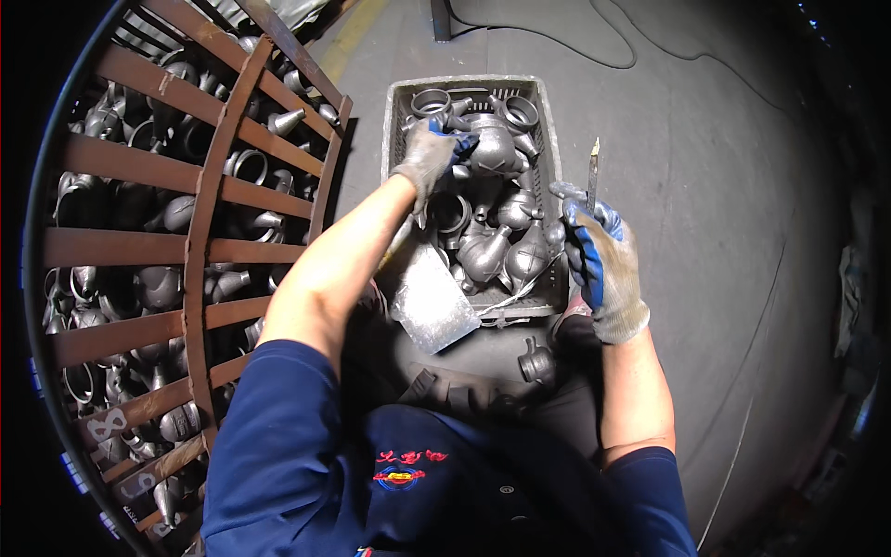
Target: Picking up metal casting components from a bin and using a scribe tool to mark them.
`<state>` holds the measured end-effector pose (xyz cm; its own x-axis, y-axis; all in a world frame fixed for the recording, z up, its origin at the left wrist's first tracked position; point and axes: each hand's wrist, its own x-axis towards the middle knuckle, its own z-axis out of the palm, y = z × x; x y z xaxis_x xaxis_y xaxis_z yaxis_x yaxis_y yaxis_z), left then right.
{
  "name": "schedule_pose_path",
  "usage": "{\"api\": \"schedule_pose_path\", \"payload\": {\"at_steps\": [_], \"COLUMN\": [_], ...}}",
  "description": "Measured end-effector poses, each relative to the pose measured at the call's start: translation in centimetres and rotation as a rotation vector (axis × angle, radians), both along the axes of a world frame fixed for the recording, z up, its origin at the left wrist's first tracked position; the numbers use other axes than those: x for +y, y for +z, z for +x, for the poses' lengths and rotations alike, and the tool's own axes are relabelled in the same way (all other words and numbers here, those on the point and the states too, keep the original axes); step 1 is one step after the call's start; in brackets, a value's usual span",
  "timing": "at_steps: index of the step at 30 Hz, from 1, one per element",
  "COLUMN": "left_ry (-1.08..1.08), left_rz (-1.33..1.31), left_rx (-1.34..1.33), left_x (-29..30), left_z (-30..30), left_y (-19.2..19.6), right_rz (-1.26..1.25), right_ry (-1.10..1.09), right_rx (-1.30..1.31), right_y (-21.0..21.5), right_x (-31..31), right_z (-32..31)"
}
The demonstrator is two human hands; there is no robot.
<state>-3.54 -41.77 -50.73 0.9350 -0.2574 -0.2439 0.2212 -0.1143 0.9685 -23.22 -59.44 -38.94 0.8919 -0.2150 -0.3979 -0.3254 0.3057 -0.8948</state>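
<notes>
My left hand (434,160), in a grey and blue work glove, reaches into a grey plastic crate (555,153). Its fingers close on the left side of a rounded grey metal casting (494,150) near the far end. Beside the crate's right edge, my gloved right hand (599,255) is closed round a narrow flat metal tool (593,176) like a file or blade. That tool points away from me with a pale, pointed tip. More castings (484,252), with round bodies, open rings and spouts, fill the crate.
A brown slatted metal cage (200,232) full of similar castings stands at the left. A flat silvery plate (434,302) lies tilted at the crate's near left corner. One loose casting (535,360) lies by my legs. A black cable (566,46) runs across the far floor.
</notes>
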Motion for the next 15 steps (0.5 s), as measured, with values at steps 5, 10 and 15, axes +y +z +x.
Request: {"api": "schedule_pose_path", "payload": {"at_steps": [5, 10, 15], "left_ry": [-0.128, -0.098, -0.102], "left_rz": [-0.333, -0.565, -0.667], "left_rx": [-0.033, 0.036, 0.196], "left_x": [4.7, 6.3, 6.6], "left_z": [-5.6, -10.4, -11.2], "left_y": [10.5, 12.2, 9.6], "right_rz": [-0.025, 0.217, 0.111], "right_ry": [-0.1, 0.026, -0.087], "right_rx": [-0.042, -0.165, -0.032], "right_y": [-1.9, -2.7, -1.8], "right_x": [-0.6, -0.6, 0.6], "right_z": [0.7, 0.7, 0.4]}}
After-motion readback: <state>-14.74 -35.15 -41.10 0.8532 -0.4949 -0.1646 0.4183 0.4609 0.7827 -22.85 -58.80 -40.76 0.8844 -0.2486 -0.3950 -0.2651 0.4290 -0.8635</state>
